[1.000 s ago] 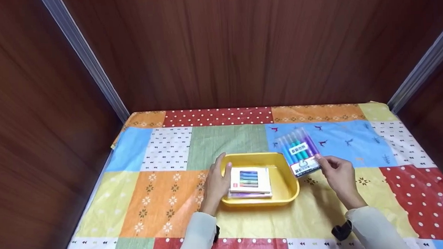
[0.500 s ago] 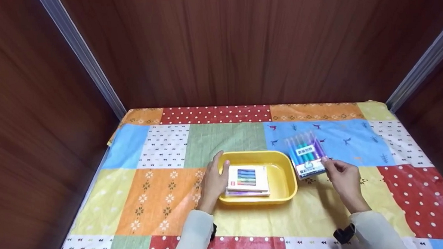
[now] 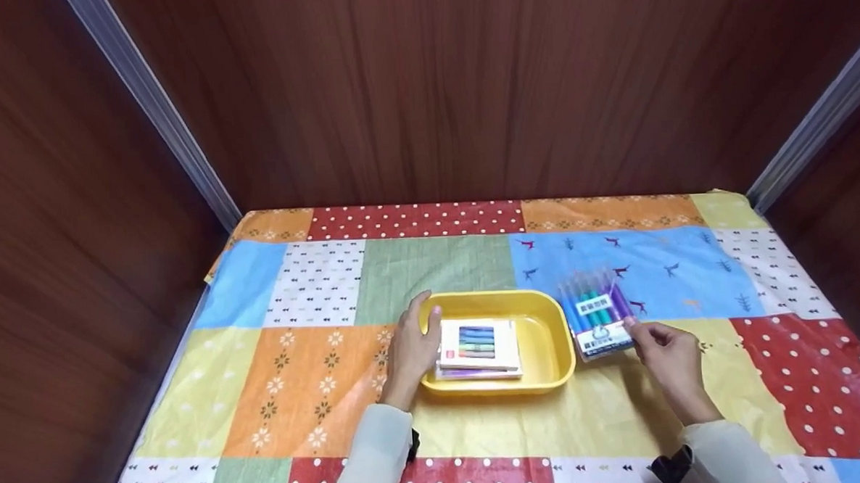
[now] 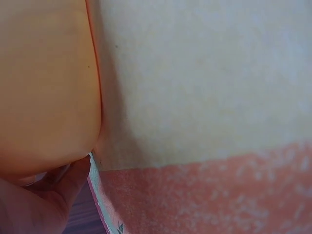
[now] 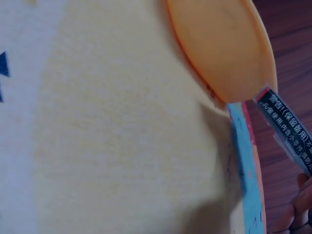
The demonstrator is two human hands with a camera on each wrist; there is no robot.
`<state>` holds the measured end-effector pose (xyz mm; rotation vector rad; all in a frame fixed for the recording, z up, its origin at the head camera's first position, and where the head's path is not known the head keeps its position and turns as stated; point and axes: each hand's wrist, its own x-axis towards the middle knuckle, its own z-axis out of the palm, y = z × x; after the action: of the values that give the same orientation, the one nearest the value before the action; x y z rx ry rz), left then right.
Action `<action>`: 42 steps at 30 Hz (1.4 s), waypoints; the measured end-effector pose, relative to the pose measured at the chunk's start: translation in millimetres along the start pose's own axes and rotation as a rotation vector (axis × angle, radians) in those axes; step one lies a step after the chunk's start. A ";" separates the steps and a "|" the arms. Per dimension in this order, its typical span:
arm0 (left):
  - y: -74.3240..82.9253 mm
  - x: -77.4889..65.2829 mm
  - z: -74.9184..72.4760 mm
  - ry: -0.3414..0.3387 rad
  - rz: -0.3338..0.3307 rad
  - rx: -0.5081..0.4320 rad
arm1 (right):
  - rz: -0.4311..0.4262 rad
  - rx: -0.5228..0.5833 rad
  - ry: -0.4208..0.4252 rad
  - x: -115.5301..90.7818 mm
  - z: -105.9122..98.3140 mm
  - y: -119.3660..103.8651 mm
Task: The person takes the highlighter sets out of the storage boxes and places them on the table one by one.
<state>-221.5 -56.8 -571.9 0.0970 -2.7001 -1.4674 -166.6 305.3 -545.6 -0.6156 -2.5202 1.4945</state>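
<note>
A yellow plastic tray [image 3: 540, 347] sits near the middle of the table. My left hand [image 3: 411, 353] holds its left end, thumb over the rim and fingers along the outside. In the left wrist view the fingertips [image 4: 75, 178] meet the tray wall. Just right of the tray, my right hand [image 3: 671, 361] pinches a clear pack of markers [image 3: 596, 314] by its right edge; the pens run blue, green and purple. The right wrist view shows the pack's dark printed end [image 5: 285, 126] close to the tray's end.
Inside the tray's left half lies a white box [image 3: 503, 343] with coloured sticks pictured on it, stacked over a thin item with a purple edge [image 3: 472, 374]. A patchwork tablecloth [image 3: 336, 412] covers the table. Brown wood panels [image 3: 423, 89] enclose the back and sides.
My right hand has moved the pack of markers to the right and slightly down, away from over the tray's rim. The left hand keeps its hold on the tray.
</note>
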 end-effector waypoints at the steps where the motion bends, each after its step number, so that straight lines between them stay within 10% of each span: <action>1: 0.1 0.3 0.3 -0.003 0.000 0.001 | 0.013 -0.006 -0.007 -0.3 -0.1 1.3; 18: -3.1 -2.3 -0.3 0.000 -0.017 -0.007 | 0.157 0.000 -0.096 -8.5 3.4 18.9; 42: -0.8 -4.2 0.8 -0.018 -0.004 -0.017 | 0.068 -0.277 -0.253 -5.9 -11.1 24.4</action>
<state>-217.4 -56.2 -573.2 0.0886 -2.7025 -1.4994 -151.0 322.1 -560.8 -0.5860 -2.9613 1.3282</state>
